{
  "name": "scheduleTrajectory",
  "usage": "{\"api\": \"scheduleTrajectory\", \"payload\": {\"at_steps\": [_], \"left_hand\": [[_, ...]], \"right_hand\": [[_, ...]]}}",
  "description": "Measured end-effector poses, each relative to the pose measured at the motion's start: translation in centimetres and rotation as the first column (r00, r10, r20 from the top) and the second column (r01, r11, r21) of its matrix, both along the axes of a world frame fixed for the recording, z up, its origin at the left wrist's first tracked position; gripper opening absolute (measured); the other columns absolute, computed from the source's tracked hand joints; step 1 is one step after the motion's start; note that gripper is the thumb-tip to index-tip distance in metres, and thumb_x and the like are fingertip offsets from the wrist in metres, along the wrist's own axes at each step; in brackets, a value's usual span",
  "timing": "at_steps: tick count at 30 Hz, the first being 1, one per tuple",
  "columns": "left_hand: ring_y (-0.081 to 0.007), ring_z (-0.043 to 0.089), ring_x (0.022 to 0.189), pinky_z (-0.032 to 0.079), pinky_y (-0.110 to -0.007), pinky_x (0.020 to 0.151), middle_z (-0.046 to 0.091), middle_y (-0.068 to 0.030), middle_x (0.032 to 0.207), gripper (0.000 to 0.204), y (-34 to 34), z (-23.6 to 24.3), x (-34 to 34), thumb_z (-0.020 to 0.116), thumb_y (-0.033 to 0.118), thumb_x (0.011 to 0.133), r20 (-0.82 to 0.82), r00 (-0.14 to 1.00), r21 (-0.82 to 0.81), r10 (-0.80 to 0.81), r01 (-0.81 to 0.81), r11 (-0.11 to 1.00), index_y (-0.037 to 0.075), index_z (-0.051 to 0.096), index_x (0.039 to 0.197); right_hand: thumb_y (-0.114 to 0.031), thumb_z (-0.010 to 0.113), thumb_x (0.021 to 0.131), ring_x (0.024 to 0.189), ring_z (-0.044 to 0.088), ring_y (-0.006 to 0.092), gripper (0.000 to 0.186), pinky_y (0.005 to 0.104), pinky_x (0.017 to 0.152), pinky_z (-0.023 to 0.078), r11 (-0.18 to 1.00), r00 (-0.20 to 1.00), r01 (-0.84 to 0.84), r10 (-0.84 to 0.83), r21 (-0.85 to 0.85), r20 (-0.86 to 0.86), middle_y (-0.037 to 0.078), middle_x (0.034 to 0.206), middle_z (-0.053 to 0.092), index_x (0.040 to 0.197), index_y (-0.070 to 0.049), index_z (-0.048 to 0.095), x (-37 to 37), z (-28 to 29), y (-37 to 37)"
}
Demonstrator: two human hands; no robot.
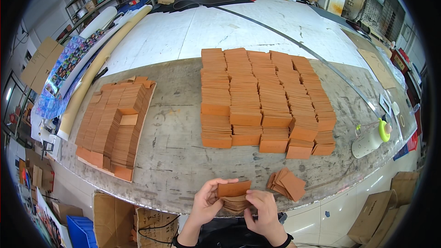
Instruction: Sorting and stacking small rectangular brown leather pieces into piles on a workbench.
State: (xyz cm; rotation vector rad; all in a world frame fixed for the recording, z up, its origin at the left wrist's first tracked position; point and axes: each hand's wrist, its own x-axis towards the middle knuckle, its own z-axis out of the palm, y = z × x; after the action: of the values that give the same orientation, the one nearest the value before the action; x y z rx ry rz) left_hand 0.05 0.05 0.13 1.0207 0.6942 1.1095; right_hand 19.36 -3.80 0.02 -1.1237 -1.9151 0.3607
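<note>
At the table's near edge, my left hand (pixel 209 202) is closed round a small stack of tan-brown rectangular pieces (pixel 234 204), with one piece (pixel 233 188) raised upright at its back. My right hand (pixel 264 213) pinches the right side of that stack with thumb and fingers. A loose, fanned pile (pixel 288 183) of similar pieces lies just right of my hands. Beyond them stand several long, tightly packed rows of these pieces (pixel 264 89). At the left, more pieces (pixel 105 124) are stacked on a pale board.
The worn worktable (pixel 174 147) has rolled materials (pixel 105 41) along its left side and a long metal strip (pixel 301 46) on the right. A white bottle with a green lid (pixel 367 142) stands at the right. Cardboard boxes (pixel 370 216) and a blue crate (pixel 80 232) sit on the floor below.
</note>
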Motion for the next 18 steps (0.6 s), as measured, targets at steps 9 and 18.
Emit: {"api": "scheduleTrajectory", "payload": {"at_steps": [9,18], "left_hand": [[-0.0256,0.051,0.131,0.041,-0.037,0.11,0.052,-0.0232,0.14,0.058,-0.1,0.0,-0.2,0.037,-0.022,0.081,-0.037,0.999,0.006,-0.008,0.008,1.0,-0.001,0.042,0.136],[-0.0256,0.051,0.131,0.04,-0.037,0.111,0.051,-0.0233,0.142,0.056,-0.2,0.1,-0.2,0.04,-0.021,0.085,-0.012,1.0,-0.015,-0.016,0.016,1.0,-0.003,0.041,0.139]], "right_hand": [[0.0,0.07,0.067,0.116,0.057,0.0333,0.047,0.0471,0.095,0.043,0.998,0.994,0.051,-0.048,-0.022,0.093,0.015,0.121,0.058,0.112,-0.006,0.056,-0.4,1.4,0.6],[-0.002,0.071,0.068,0.124,0.053,0.0344,0.049,0.0488,0.099,0.041,0.999,0.999,0.033,-0.033,-0.042,0.021,0.015,0.129,0.057,0.114,-0.007,0.053,-0.3,1.3,0.7]]}}
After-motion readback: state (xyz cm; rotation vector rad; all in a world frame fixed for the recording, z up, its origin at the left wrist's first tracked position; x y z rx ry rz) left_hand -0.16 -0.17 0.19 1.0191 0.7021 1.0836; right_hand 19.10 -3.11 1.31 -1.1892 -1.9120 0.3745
